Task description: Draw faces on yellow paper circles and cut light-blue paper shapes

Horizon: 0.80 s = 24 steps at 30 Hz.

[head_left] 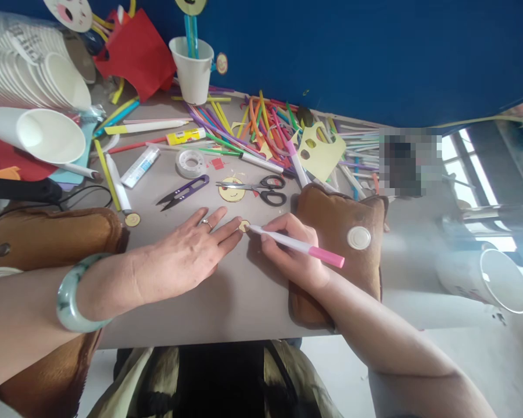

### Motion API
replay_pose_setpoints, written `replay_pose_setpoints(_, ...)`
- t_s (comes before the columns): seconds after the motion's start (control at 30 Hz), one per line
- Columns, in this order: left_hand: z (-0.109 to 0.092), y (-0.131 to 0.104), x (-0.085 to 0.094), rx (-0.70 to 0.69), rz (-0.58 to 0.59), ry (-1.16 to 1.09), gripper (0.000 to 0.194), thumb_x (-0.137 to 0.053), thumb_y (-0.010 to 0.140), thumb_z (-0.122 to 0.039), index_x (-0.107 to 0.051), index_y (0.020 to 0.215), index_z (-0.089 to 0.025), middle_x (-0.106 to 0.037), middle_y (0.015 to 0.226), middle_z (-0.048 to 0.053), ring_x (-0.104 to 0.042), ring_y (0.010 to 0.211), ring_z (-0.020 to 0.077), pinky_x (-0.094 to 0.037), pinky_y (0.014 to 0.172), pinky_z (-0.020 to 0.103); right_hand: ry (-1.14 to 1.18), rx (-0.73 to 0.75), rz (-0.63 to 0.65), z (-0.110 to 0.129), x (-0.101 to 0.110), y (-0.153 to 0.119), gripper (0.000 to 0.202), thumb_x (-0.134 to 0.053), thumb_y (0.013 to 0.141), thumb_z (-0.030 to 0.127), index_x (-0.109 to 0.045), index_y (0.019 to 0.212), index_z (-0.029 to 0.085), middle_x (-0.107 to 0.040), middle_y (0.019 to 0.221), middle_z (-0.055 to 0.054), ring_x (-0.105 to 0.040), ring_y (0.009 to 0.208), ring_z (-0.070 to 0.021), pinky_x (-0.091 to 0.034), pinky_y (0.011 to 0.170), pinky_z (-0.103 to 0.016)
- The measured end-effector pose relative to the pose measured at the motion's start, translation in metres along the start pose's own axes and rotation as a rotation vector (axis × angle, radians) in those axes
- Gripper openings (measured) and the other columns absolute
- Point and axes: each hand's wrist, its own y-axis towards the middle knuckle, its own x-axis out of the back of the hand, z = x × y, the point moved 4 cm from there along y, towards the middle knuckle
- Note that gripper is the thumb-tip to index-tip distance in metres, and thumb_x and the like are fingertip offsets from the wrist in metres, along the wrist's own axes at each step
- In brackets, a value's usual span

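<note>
My right hand (293,247) is closed around a white felt-tip pen with a pink end (326,256). The pen's tip touches a small round yellow paper disc (244,226) on the table. My left hand (192,247) lies with fingers stretched out, and its fingertips rest at the disc's left edge. Just beyond my hands is a larger yellow paper disc with a drawn face (232,190). Scissors with black handles (265,190) lie partly across it. Left of them are purple thread snips (183,193) and a roll of clear tape (190,164).
Brown cushions (336,244) flank my hands. A heap of coloured pipe cleaners and straws (261,125) spreads along the blue partition (353,58). A white paper cup (194,72) stands at the back. More cups (47,133), a glue stick (186,136) and markers lie left.
</note>
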Motion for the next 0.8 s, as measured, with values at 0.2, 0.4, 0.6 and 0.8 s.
replay_pose_setpoints(0.2,0.0006,0.0003,-0.0001,0.006,-0.002,-0.003,0.056,-0.047,0.092,-0.015,-0.041,0.147,-0.013,-0.039,0.156,0.012,-0.032,0.143,0.0349,-0.034,0.114,0.053,0.000,-0.007,-0.004,0.0002,-0.0001,-0.0002,0.007,-0.061,0.081,0.019,-0.055,0.077,0.022,-0.066,0.065,0.003,-0.058,0.051,-0.0102,-0.046,0.050,-0.022)
replay_pose_setpoints(0.4,0.0009,-0.0010,-0.0017,-0.001,-0.010,-0.011,0.058,-0.048,0.091,-0.015,-0.039,0.149,-0.013,-0.037,0.157,0.012,-0.030,0.144,0.0360,-0.032,0.114,0.055,-0.011,-0.050,-0.061,-0.0022,0.0010,-0.0002,0.010,-0.060,0.077,0.019,-0.052,0.072,0.024,-0.064,0.060,0.005,-0.058,0.050,-0.0114,-0.046,0.050,-0.023)
replay_pose_setpoints(0.6,0.0014,-0.0021,-0.0037,-0.006,-0.004,-0.026,0.059,-0.045,0.092,-0.014,-0.036,0.150,-0.011,-0.037,0.157,0.013,-0.030,0.144,0.0360,-0.031,0.115,0.055,-0.009,-0.049,-0.032,-0.0014,-0.0002,0.0005,0.009,-0.061,0.079,0.019,-0.054,0.075,0.023,-0.065,0.063,0.004,-0.058,0.051,-0.0108,-0.047,0.051,-0.023)
replay_pose_setpoints(0.8,0.0019,-0.0055,-0.0086,-0.015,-0.013,-0.033,0.062,-0.047,0.092,-0.018,-0.033,0.153,-0.013,-0.033,0.160,0.012,-0.024,0.148,0.0363,-0.029,0.116,0.056,-0.006,-0.054,-0.032,-0.0018,-0.0003,0.0005,0.008,-0.061,0.079,0.021,-0.055,0.074,0.023,-0.066,0.063,0.004,-0.058,0.051,-0.0114,-0.047,0.051,-0.023)
